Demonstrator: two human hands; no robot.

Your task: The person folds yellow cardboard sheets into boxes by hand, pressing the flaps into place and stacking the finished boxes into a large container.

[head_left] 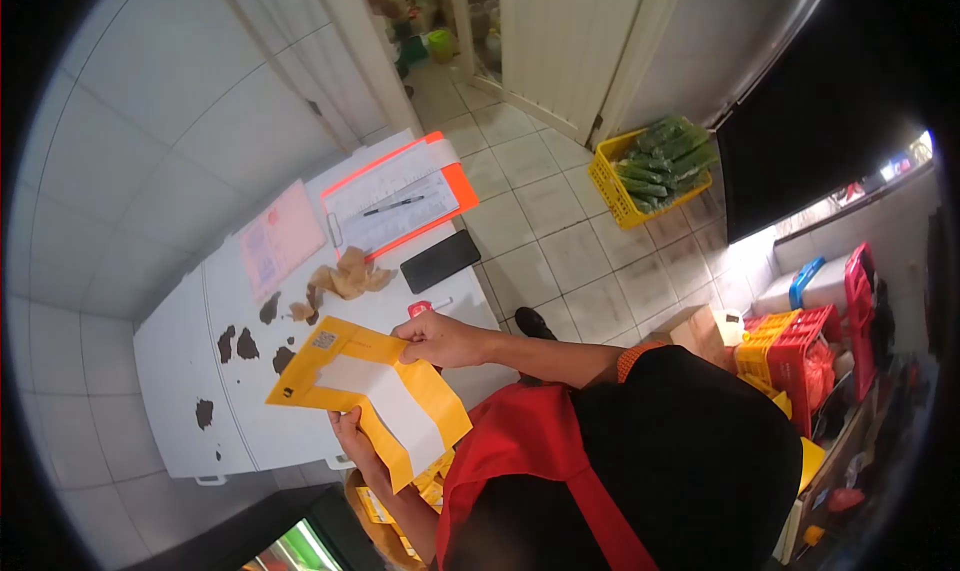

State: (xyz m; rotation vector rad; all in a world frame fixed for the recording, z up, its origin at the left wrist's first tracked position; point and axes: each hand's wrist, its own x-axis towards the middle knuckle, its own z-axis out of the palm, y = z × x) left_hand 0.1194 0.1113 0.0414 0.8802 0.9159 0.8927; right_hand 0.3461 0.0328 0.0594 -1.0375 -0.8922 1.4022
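Farthest left, the white table (170,371) shows dark patches where its coating has chipped away. A pink sheet (280,239) lies flat on it, near the wall. Beside that, crumpled brown paper (345,276) sits just below an orange clipboard (400,196), and a pen (393,206) lies across the clipboard's form. A black phone (440,261) rests face down near the table's edge.

I'm holding a yellow envelope (350,371) over the near side of the table, its flap open and a white sheet (395,401) showing on it. My left hand (352,439) is under its lower edge, fingers curled round to grip it. My right hand (440,339) pinches the upper right corner, thumb on top, fingers closed.

Further right, on the tiled floor, a yellow crate (612,186) holds green vegetables (665,161). At the far right red crates (800,346) are stacked.
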